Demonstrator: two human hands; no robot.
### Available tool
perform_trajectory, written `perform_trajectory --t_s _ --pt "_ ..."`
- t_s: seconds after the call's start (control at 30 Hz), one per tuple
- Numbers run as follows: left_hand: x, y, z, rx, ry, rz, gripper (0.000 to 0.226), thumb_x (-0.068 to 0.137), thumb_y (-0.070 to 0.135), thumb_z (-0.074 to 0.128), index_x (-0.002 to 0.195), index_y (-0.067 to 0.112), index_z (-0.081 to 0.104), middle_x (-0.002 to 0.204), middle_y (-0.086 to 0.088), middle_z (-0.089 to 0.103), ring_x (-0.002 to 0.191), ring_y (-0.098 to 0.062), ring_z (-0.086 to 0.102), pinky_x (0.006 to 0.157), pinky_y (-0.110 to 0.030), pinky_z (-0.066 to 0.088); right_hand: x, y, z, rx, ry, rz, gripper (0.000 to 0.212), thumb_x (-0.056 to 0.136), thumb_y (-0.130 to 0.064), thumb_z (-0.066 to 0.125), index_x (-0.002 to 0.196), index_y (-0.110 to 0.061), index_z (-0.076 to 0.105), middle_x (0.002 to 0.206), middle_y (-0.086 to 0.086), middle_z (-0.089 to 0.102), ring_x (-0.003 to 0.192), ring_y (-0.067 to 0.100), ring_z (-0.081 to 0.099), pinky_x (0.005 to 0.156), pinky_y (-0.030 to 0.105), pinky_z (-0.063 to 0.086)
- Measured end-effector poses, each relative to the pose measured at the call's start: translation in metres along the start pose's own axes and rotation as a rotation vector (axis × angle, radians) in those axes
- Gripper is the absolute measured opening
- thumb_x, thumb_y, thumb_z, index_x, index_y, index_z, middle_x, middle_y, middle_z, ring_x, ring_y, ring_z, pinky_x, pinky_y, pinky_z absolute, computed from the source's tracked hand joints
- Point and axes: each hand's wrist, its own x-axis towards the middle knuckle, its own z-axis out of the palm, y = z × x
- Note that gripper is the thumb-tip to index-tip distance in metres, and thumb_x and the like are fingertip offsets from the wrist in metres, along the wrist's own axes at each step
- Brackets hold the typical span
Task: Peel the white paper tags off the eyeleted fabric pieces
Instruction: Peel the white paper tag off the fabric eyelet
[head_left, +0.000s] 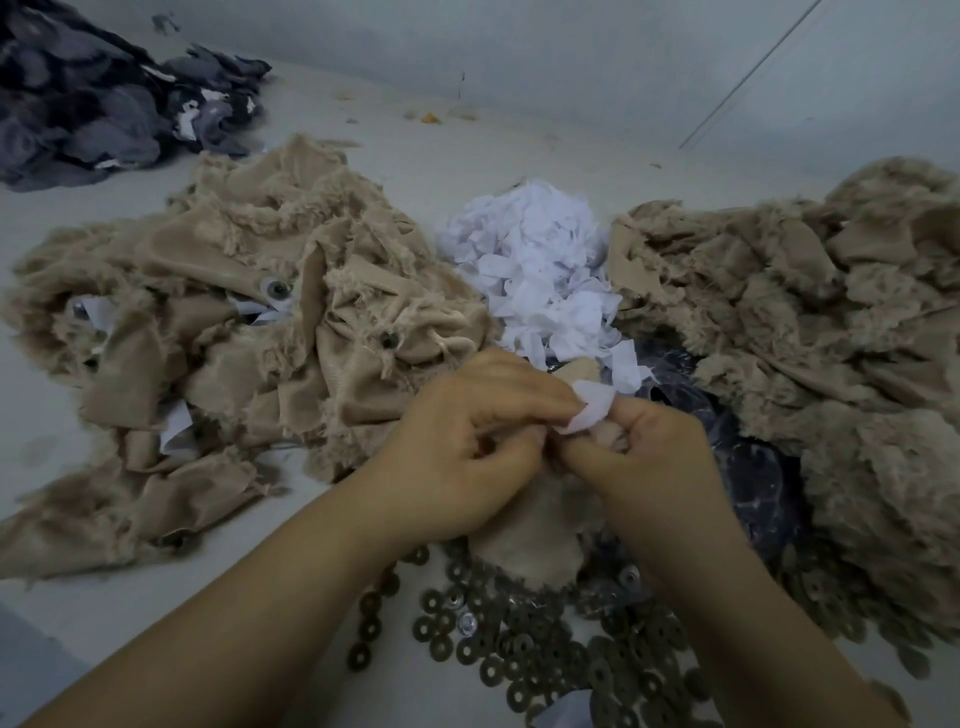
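- Left hand (457, 447): curled, grip clamped on a beige fabric piece (524, 525) at centre, low in the frame.
- Right hand (649, 457): fingers curled, grip pinching a white paper tag (589, 408) at the top edge of the same fabric piece; tag bent between the fingertips of both hands.
- Fabric piece: hanging below the hands, above a spread of metal rings (519, 654) on the bench (52, 218).
- Pile of beige fabric pieces (234, 322) to the left: frayed edges, eyelets visible, white tags showing between folds.
- Second beige fabric pile (810, 353) to the right, just beside the right hand.
- Heap of white paper tags (535, 270) between the two beige piles, just beyond the hands.
- Dark plastic sheet (748, 467) under the right hand, next to the right pile.
- Dark grey fabric pile (93, 98) at far left, well apart from the hands.
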Motion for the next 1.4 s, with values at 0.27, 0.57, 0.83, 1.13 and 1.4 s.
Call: perform_trajectory --t_s 0.27,0.57,0.83,1.13,1.4 --pt "-0.007 0.0 0.008 -0.124 0.317 -0.425 0.013 0.087 0.016 0.071 0.089 0.028 0.075 0.079 0.01 0.071 0.068 -0.004 0.064 0.059 -0.017 0.05 -0.006 -0.004 0.006 -0.039 0.049 -0.064 0.01 0.084 -0.033 0.077 0.086 -0.024 0.078 0.079 0.011 0.076 0.08 0.037 0.071 0.072 0.05 0.061" --pt "0.001 0.007 0.001 -0.482 0.223 -0.645 0.006 0.087 0.003 0.068 0.087 0.003 0.074 0.059 0.001 0.068 0.04 0.0 0.054 0.042 -0.013 0.043 -0.005 -0.002 0.006 -0.144 0.062 -0.158 0.007 0.078 -0.034 0.08 0.079 -0.03 0.075 0.074 0.01 0.074 0.063 0.026 0.064 0.055 0.029 0.053" --pt "0.0 0.008 0.001 -0.44 0.234 -0.522 0.013 0.081 -0.004 0.073 0.087 0.008 0.07 0.072 -0.006 0.071 0.067 -0.017 0.065 0.061 -0.022 0.054 -0.002 0.006 0.003 -0.07 0.049 -0.126 0.008 0.077 -0.026 0.08 0.084 -0.028 0.076 0.08 -0.008 0.077 0.074 0.013 0.072 0.065 0.035 0.06" --pt "-0.003 0.01 -0.002 -0.387 0.05 -0.56 0.025 0.081 0.004 0.076 0.098 0.022 0.076 0.087 -0.016 0.073 0.07 -0.037 0.065 0.057 -0.034 0.055 -0.003 0.007 0.003 -0.001 0.028 -0.105 0.026 0.068 -0.034 0.082 0.093 -0.03 0.076 0.081 -0.014 0.078 0.078 0.007 0.074 0.068 0.022 0.061" --pt "0.004 0.001 0.003 -0.264 0.129 -0.56 0.014 0.077 0.007 0.081 0.07 0.014 0.072 0.066 -0.021 0.064 0.051 -0.028 0.052 0.05 -0.033 0.048 0.0 0.009 0.002 -0.135 0.073 -0.073 0.016 0.079 -0.024 0.082 0.093 -0.028 0.078 0.086 0.017 0.075 0.086 0.036 0.069 0.076 0.05 0.059"
